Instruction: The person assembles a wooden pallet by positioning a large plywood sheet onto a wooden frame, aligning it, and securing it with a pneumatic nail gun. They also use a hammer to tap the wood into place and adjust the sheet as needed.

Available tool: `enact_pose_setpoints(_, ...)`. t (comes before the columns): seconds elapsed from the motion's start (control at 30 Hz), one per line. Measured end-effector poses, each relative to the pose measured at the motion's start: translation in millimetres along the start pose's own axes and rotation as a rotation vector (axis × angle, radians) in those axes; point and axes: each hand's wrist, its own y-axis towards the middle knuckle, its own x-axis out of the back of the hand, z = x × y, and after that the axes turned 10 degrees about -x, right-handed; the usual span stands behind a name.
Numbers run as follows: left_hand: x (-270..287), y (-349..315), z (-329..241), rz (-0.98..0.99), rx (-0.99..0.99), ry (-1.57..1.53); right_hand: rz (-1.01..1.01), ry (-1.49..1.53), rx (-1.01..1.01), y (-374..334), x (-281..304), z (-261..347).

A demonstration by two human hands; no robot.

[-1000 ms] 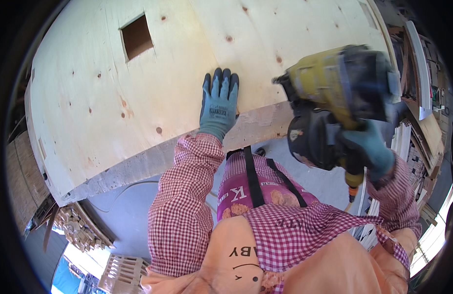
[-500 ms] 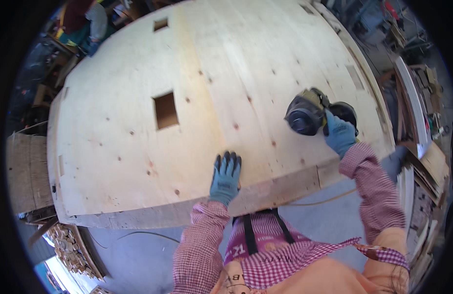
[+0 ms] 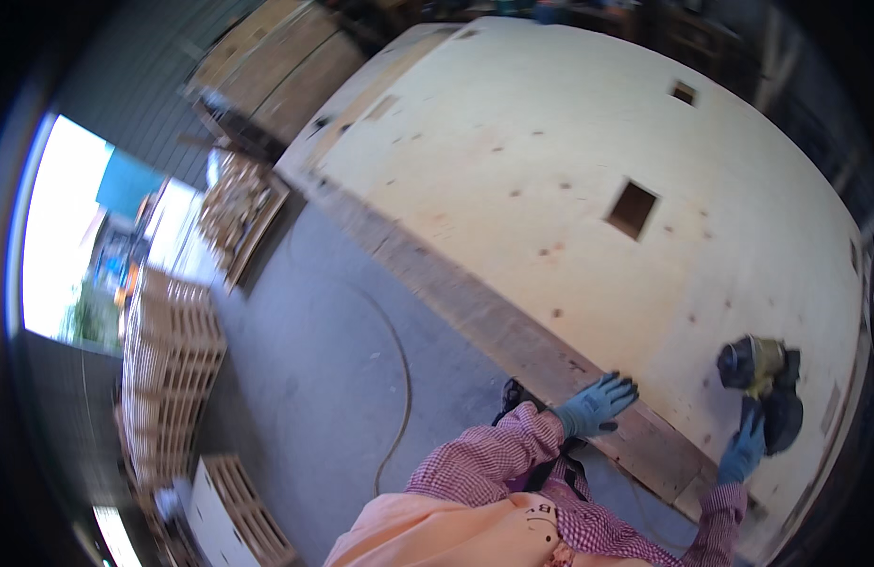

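Note:
A large pale plywood panel [image 3: 484,227] with square cut-outs fills the middle and right. My left hand [image 3: 593,404], in a blue glove with dark fingertips, lies flat and open across the panel's near edge board. Further right, my right hand [image 3: 742,449], gloved alike, is closed round the handle of a black and olive nail gun [image 3: 766,367]. The tool rests on or just over the plywood; which one I cannot tell. Its round black magazine sits beside my fingers, and the handle is mostly covered by the glove.
A hose [image 3: 404,378] curves over the grey floor. Stacked slatted wooden pieces [image 3: 172,378] stand at the left, with a pallet of wood pieces [image 3: 239,213] beyond. A big wooden crate [image 3: 281,80] sits far left, near a bright doorway [image 3: 64,236].
My view has swung left, bringing in the doorway and wood stacks. My left hand now reaches across the edge board. The nail gun stays in my right hand.

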Motion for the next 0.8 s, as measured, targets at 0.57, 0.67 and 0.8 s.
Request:
enact_pose_setpoints(0.57,187.8,-428.1,195.8,-0.828,1.074,-0.113,0.195,0.255,-0.173,-56.0,64.5,357.2)
enact_pose_setpoints(0.67,235.7,-474.9,246.1,-0.885,1.042,0.043,0.481,0.486,-0.013,-42.8,96.3,431.2)
enact_pose_setpoints(0.8,305.3,-504.5,303.8,-0.949,1.051,0.189,0.458,0.930,-0.051,-5.1,84.0,497.1)
